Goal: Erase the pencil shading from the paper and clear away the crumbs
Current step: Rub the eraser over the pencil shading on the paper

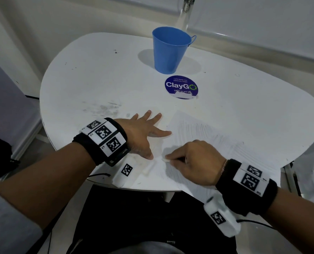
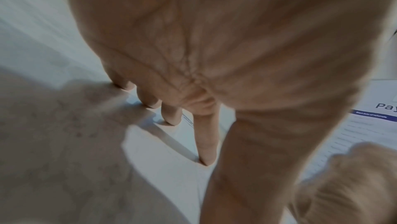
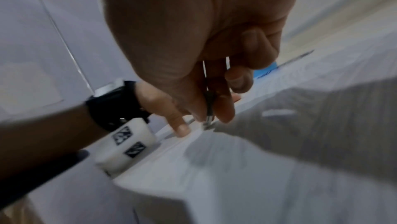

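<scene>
A white sheet of paper with grey pencil shading lies on the near right part of the round white table, its corner hanging over the front edge. My left hand lies flat with spread straight fingers, pressing the sheet's left side. My right hand is curled just right of the left thumb and pinches a small white eraser against the paper. In the blurred right wrist view, a thin dark piece shows between the right fingertips, next to the left thumb. Crumbs are too small to tell.
A blue metal bucket with a wire handle stands at the back of the table. A round blue "ClayGo" sticker lies in front of it. Grey smudges mark the tabletop left of my left hand. A wall runs behind the table.
</scene>
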Available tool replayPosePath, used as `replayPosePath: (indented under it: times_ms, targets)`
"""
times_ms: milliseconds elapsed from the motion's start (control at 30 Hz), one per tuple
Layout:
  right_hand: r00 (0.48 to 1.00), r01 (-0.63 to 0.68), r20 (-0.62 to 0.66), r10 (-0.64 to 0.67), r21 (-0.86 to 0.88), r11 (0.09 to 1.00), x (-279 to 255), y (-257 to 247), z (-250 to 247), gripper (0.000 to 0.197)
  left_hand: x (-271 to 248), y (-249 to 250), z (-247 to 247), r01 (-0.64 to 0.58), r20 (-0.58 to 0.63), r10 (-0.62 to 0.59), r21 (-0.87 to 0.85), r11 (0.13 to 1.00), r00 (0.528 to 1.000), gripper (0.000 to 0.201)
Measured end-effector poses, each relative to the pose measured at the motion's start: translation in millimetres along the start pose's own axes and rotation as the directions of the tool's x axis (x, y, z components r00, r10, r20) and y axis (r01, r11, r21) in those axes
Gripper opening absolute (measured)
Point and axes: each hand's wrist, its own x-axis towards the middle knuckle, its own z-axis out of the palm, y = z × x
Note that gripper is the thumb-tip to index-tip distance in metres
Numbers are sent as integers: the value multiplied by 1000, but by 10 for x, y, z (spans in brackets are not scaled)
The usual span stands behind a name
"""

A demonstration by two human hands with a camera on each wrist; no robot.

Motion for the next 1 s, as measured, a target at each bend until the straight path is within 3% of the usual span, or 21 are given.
replayPosePath:
  times_ms: [167,300,433,567,700,833,1000]
  targets:
    - [987,-95,-132,95,7,995,131,99,-90,23,14,-20,-4,1,9,-1,-13,1000,1000,94]
    - [1000,24,-5,-24,-20,1000,26,-64,6,24,3,-7,-8,2,7,-2,-7,1000,1000,95]
    - [987,-104,-126,103,2,995,159,70,-89,23,13,-14,-8,-2,13,2,-2,1000,1000,95]
    - [1000,-2,-20,2,-30,1000,67,-39,-13,24,10,-10,-8,4,8,-4,1,1000,1000,95]
    - [987,-106,-119,104,-9,994,170,51,-93,24,1,-1,-11,2,14,-2,9,1000,1000,95]
    - [1000,-2,-17,1,-47,999,97,-86,-17,24,-23,27,-10,9,-1,-9,9,1000,1000,94]
    - [988,-108,-112,104,-36,993,186,20,-86,24,-11,16,-12,9,2,-9,-1,1000,1000,94]
